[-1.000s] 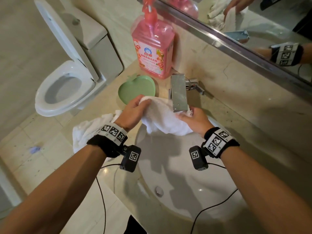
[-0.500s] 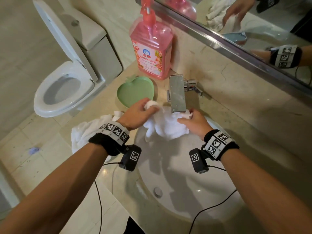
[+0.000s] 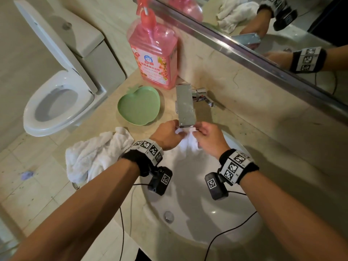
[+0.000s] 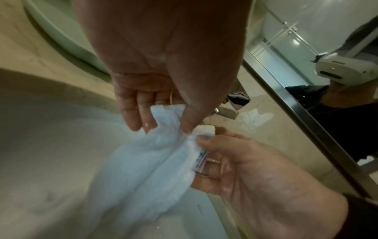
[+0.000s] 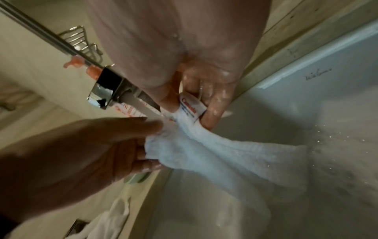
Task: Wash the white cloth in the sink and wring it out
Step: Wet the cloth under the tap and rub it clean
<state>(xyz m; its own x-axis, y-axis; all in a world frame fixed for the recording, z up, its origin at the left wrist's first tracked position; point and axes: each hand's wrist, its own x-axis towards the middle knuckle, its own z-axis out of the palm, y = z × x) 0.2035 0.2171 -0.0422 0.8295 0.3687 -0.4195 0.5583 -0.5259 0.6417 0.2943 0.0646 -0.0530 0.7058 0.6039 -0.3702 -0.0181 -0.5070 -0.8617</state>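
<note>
The white cloth [image 3: 185, 144] hangs bunched over the back of the white sink [image 3: 188, 194], right under the flat chrome faucet spout [image 3: 185, 106]. My left hand [image 3: 167, 136] pinches its top edge between thumb and fingers [image 4: 161, 124]. My right hand [image 3: 207, 138] pinches the same edge close beside it, at the sewn label [image 5: 188, 111]. In the right wrist view the wet cloth [image 5: 214, 153] trails down into the basin, and a stream of water seems to fall from the spout onto it. Both hands look wet.
A second white cloth [image 3: 98, 155] lies crumpled on the counter left of the sink. A green heart-shaped dish [image 3: 140, 105] and a pink soap bottle [image 3: 154, 55] stand behind it. The mirror [image 3: 263, 34] runs along the back wall. A toilet [image 3: 56, 91] is at the left.
Both hands have come together under the spout. The cloth, held spread wide a second ago, is now gathered into a narrow bunch between them.
</note>
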